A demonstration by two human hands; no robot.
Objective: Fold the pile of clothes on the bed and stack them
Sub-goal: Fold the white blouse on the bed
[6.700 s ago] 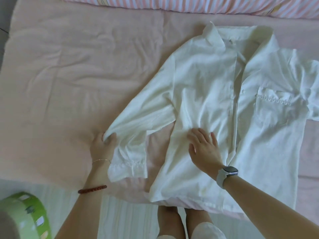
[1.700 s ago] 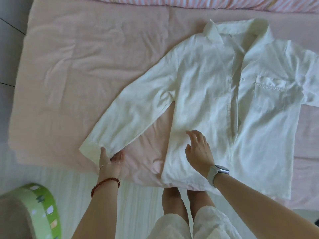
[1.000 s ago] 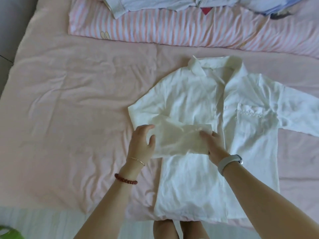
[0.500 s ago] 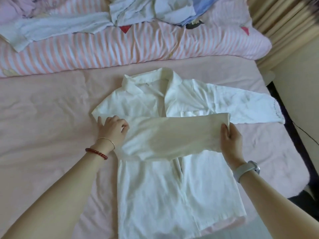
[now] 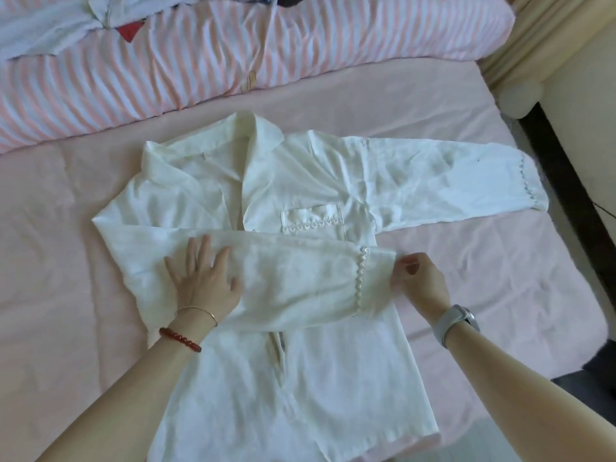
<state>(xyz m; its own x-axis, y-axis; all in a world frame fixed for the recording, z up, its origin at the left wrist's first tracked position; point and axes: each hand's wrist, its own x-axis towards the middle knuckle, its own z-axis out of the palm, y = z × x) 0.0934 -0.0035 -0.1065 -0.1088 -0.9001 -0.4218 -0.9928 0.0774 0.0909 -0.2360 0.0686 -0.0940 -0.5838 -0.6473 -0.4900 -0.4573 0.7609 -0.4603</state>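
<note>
The shirt (image 5: pixel 300 201) lay flat on the bed (image 5: pixel 66 261), one sleeve (image 5: pixel 293 278) folded across its chest. The left hand (image 5: pixel 203 281) pressed it with fingers spread; the right hand (image 5: pixel 420 281) pinched its cuff (image 5: pixel 376 278). The far sleeve (image 5: pixel 450 185) remained unfolded beyond the right fingers; a pile (image 5: pixel 50 31) waited, nothing stacked.

Clothes pile (image 5: pixel 50 31) cut off above

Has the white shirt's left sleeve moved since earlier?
Yes. The left sleeve now lies folded across the shirt's front, cuff past the chest pocket; earlier it stretched out over the pink sheet.
</note>
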